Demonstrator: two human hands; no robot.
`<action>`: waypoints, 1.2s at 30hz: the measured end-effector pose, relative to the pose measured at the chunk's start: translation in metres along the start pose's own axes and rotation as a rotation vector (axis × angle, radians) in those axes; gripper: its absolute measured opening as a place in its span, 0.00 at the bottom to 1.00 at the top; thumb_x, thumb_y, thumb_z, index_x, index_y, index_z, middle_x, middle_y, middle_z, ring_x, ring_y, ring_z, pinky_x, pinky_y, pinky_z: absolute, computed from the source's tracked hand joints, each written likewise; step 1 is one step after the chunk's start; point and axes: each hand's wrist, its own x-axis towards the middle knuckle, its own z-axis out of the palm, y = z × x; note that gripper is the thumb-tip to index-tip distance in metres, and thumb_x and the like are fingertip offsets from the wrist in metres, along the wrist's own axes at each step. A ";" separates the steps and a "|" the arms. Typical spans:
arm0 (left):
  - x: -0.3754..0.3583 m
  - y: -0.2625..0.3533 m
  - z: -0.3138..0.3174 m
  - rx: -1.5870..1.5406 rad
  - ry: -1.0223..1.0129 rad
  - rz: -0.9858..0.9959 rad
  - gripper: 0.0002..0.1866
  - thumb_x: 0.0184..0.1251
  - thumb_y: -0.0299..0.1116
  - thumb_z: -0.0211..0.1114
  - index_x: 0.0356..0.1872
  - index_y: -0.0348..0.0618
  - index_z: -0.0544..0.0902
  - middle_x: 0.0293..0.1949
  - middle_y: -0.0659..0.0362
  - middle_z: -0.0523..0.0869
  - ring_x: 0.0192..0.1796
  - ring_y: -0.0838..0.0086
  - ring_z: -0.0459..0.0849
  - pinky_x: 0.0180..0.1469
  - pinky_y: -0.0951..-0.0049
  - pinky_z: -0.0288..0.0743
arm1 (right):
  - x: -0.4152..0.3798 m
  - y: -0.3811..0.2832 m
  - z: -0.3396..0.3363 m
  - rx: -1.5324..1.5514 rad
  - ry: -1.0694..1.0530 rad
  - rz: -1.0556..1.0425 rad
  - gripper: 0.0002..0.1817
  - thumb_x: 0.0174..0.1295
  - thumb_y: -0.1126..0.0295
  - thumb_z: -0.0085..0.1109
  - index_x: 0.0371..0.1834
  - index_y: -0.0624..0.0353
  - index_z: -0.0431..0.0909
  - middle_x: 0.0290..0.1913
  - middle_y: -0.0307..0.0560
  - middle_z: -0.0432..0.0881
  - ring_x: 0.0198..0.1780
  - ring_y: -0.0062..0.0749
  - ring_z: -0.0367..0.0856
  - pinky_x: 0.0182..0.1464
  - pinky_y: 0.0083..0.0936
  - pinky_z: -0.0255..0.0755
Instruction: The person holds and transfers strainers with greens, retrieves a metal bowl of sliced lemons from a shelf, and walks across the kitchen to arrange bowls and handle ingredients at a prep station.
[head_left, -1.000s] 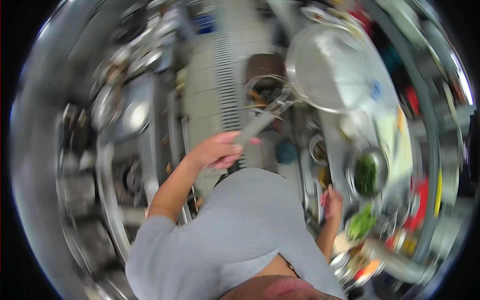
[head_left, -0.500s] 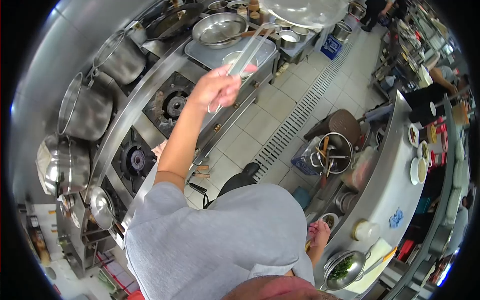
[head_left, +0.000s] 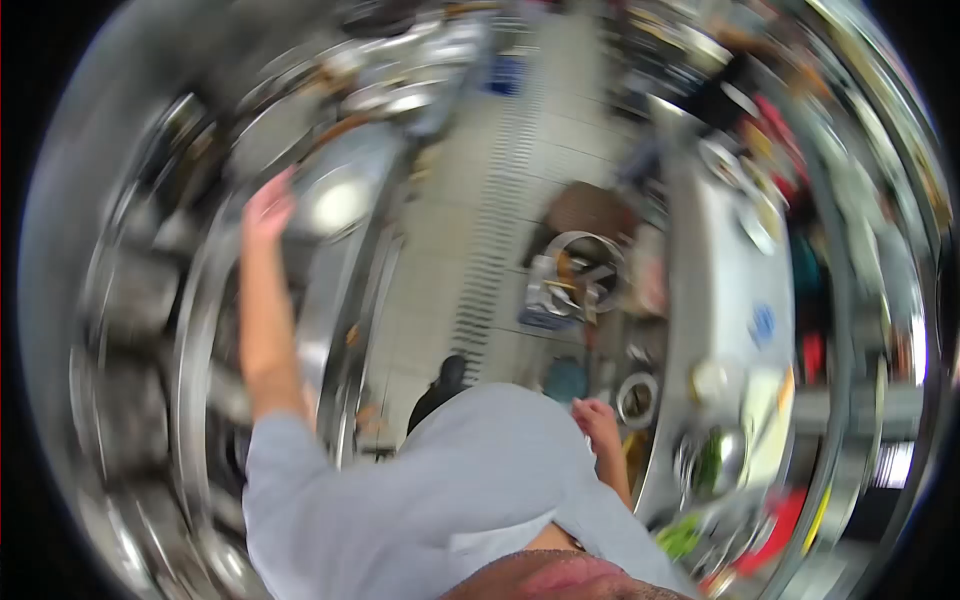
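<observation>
Steel cooking side, left: round pan [head_left: 275, 135], blurred, with a brown handle [head_left: 345, 130]; a pale round dish [head_left: 340, 206] rests on a tray [head_left: 372, 158] nearer the aisle.
Left hand [head_left: 268, 205]: stretched out at the left, near the pan and the pale round dish; blur hides whether it is open or grips anything.
Right hand [head_left: 597, 415]: low beside the grey shirt [head_left: 490, 470], fingers loosely bent, near a white-rimmed bowl [head_left: 654, 393]; whether it holds something, I cannot tell.
Floor: drain grate [head_left: 492, 240] along the aisle, a dark shoe [head_left: 453, 370] at its near end; right of it, a pot [head_left: 619, 252] with utensils [head_left: 565, 275].
Right counter [head_left: 697, 260]: blue item [head_left: 763, 324], pale container [head_left: 710, 381], metal bowl [head_left: 734, 458] of dark greens [head_left: 710, 463].
</observation>
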 end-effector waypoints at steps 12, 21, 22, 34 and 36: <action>0.025 -0.043 -0.052 -0.466 -0.033 -0.312 0.42 0.75 0.58 0.63 0.75 0.30 0.66 0.67 0.47 0.82 0.61 0.60 0.86 0.64 0.59 0.80 | -0.041 0.020 -0.003 0.137 0.194 0.073 0.19 0.68 0.52 0.69 0.38 0.58 0.80 0.32 0.43 0.87 0.29 0.26 0.84 0.28 0.23 0.74; -0.036 -0.030 0.002 -0.144 0.139 -0.319 0.53 0.66 0.73 0.60 0.75 0.32 0.66 0.72 0.57 0.78 0.59 0.63 0.86 0.49 0.66 0.87 | -0.063 0.068 -0.023 0.251 0.268 0.124 0.18 0.67 0.53 0.70 0.37 0.58 0.81 0.32 0.44 0.88 0.30 0.26 0.85 0.27 0.23 0.74; -0.049 -0.029 0.020 -0.125 0.180 -0.324 0.54 0.66 0.75 0.59 0.75 0.33 0.65 0.72 0.56 0.78 0.59 0.63 0.86 0.46 0.67 0.86 | -0.062 0.072 -0.026 0.260 0.274 0.122 0.18 0.67 0.53 0.70 0.37 0.58 0.82 0.32 0.44 0.89 0.30 0.26 0.86 0.27 0.23 0.74; -0.110 -0.164 0.193 0.715 -0.008 -0.628 0.36 0.77 0.59 0.59 0.67 0.34 0.76 0.54 0.53 0.89 0.48 0.68 0.89 0.40 0.74 0.82 | -0.067 0.089 -0.069 0.245 0.305 0.078 0.19 0.69 0.52 0.67 0.39 0.60 0.84 0.33 0.45 0.89 0.32 0.28 0.87 0.29 0.24 0.76; -0.108 -0.212 0.245 0.909 -0.230 -0.584 0.28 0.77 0.53 0.60 0.62 0.38 0.82 0.53 0.55 0.90 0.51 0.69 0.89 0.43 0.72 0.81 | -0.072 0.082 -0.077 0.245 0.300 0.058 0.20 0.69 0.50 0.66 0.40 0.60 0.85 0.34 0.45 0.89 0.33 0.27 0.87 0.30 0.24 0.76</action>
